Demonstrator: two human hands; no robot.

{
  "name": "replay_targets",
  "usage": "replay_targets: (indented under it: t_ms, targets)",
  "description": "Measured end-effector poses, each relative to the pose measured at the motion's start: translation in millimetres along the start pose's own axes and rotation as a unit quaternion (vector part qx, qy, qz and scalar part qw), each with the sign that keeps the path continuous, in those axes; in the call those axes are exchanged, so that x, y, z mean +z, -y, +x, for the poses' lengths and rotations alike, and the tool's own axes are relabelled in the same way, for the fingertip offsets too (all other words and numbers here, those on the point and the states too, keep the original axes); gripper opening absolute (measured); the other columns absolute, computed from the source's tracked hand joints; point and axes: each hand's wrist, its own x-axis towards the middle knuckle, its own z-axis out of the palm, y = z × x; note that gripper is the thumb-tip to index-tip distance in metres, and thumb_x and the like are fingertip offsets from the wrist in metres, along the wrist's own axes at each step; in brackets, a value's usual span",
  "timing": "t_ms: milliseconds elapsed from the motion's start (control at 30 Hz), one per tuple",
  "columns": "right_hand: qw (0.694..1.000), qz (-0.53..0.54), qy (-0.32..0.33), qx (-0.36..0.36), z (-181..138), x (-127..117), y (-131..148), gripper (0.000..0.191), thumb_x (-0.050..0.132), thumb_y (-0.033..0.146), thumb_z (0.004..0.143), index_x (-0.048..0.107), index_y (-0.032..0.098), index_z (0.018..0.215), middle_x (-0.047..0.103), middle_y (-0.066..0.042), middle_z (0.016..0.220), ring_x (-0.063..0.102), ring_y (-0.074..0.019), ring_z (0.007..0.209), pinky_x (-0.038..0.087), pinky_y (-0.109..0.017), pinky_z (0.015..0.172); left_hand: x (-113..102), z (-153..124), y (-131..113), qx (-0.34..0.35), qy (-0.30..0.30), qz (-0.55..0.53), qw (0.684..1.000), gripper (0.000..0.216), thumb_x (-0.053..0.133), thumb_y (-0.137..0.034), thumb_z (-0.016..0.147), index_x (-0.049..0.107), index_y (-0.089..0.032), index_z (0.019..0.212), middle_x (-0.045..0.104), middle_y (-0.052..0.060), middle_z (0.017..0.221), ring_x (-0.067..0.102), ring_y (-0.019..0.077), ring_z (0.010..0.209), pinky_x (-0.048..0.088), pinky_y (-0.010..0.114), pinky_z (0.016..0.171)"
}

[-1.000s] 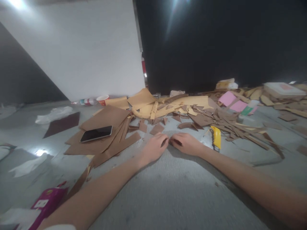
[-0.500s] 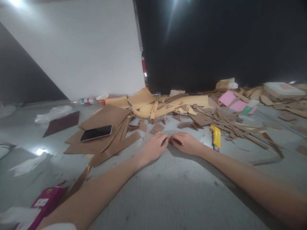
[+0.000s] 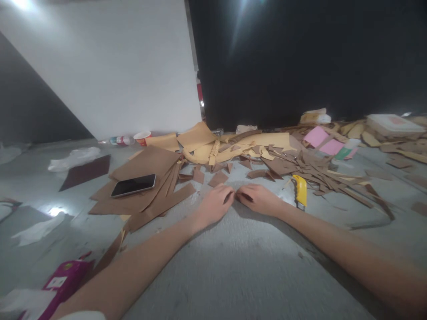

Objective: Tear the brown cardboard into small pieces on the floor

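Note:
My left hand (image 3: pixel 216 204) and my right hand (image 3: pixel 258 199) rest on the grey tabletop (image 3: pixel 227 271), knuckles together or almost so. Both have their fingers curled in. A dark brown patch shows inside each curl; whether it is shadow or a bit of brown sheet, I cannot tell. Just beyond the hands lie small brown scraps (image 3: pixel 218 179). A yellow utility knife (image 3: pixel 300 191) lies right of my right hand. Left of my left hand is a stack of brown sheets (image 3: pixel 147 158) with a phone (image 3: pixel 134 185) on top.
Brown strips (image 3: pixel 320 171) and yellowish offcuts (image 3: pixel 200 138) are heaped along the back. A paper cup (image 3: pixel 142 138) and a bottle (image 3: pixel 122 141) stand or lie at back left. Pink sheets (image 3: pixel 316 136) and a white box (image 3: pixel 395 125) are at right. A magenta object (image 3: pixel 66 278) lies at lower left.

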Motion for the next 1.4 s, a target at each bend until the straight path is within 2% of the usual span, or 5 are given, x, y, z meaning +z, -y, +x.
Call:
replay_targets:
  t_ms: [500,1400]
  targets:
    - [1.0,0.001,0.003,-0.001,-0.1,0.6,-1.5,0.02,0.05,0.026,0.106,0.063,0.021,0.091,0.068,-0.004,0.08,0.064,-0.0193,0.076,0.043,-0.03,0.072,4.3,-0.5,5.3,0.003,-0.001,-0.001,1.0,0.021,0.045,-0.023,0.108,0.064,-0.022,0.101,0.069,0.004,0.098,0.063,0.0213,0.101,0.05,0.035,0.091]
    - [1.0,0.008,0.001,0.0,0.1,-0.6,0.3,0.02,0.05,0.024,0.105,0.062,0.02,0.09,0.067,-0.004,0.079,0.063,-0.0193,0.074,0.042,-0.031,0.071,1.3,0.7,0.9,-0.001,0.001,-0.007,1.0,0.02,0.046,-0.022,0.107,0.064,-0.022,0.099,0.069,0.004,0.096,0.063,0.0218,0.099,0.05,0.035,0.089]
